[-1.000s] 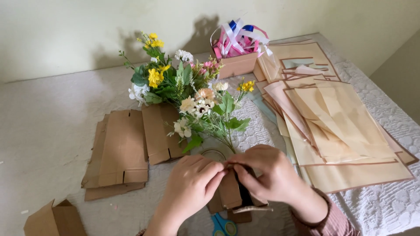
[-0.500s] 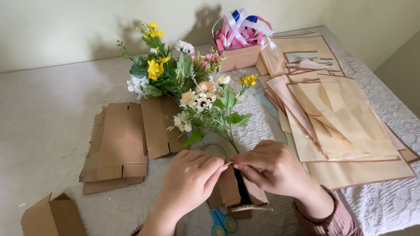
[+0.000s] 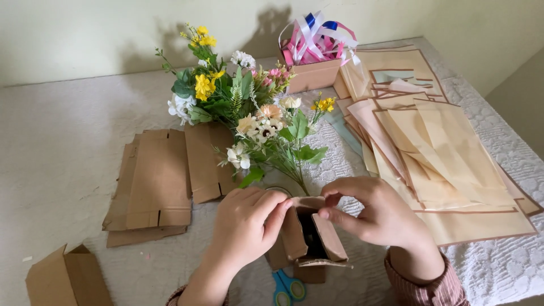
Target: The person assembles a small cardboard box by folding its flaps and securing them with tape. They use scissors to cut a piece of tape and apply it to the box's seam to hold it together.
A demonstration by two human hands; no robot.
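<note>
Both hands — left hand [image 3: 246, 224], right hand [image 3: 377, 218] — pinch the flaps of a small cardboard box [image 3: 311, 235] at the desk's near edge — light, creasable card, probably best held by its folds.

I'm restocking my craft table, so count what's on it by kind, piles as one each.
Small cardboard box held by left hand and right hand: 1
Other open cardboard boxes: 2
Flat cardboard pile: 1
Paper sheet pile: 1
Flower bunch: 1
Ribbon bundle: 1
Scissors: 1
Total: 8
</note>
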